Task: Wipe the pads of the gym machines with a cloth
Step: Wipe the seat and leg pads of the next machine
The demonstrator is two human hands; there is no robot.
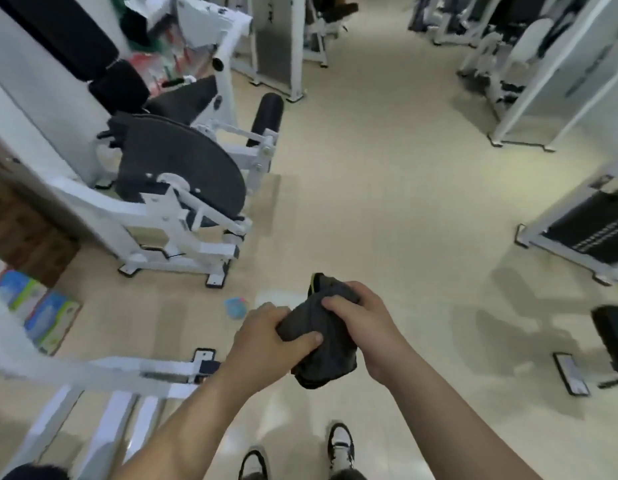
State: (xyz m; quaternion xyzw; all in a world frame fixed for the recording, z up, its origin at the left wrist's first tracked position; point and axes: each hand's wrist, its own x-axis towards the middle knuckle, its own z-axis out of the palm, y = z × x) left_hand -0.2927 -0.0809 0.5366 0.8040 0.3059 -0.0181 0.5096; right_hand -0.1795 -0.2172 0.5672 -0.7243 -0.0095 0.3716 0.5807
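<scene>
1. Both bare forearms reach forward from the bottom edge, and the left hand (266,336) and right hand (366,327) meet around a bunched dark grey cloth (321,351) with a thin yellow-green edge at its top
2. The left hand's fingers curl round the cloth's left side, with the thumb pressed across its front; the right hand's fingers wrap over its upper right part, so both hands grip it
3. The cloth hangs in the air above the pale beige glossy floor (370,202), touching no machine
4. Below the arms stand two black-and-white trainers (340,445)
5. At the left, well apart from the cloth, stands a white-framed leg machine (203,251) with a black cylindrical roller pad (267,117), a black seat pad (186,98) and a long black back pad (58,32), the last one blurred
6. A small blue-and-pink object (236,307) lies on the floor just left of the left hand, too blurred to identify
7. At the right edge sits a black weight stack in a white frame (591,226)
</scene>
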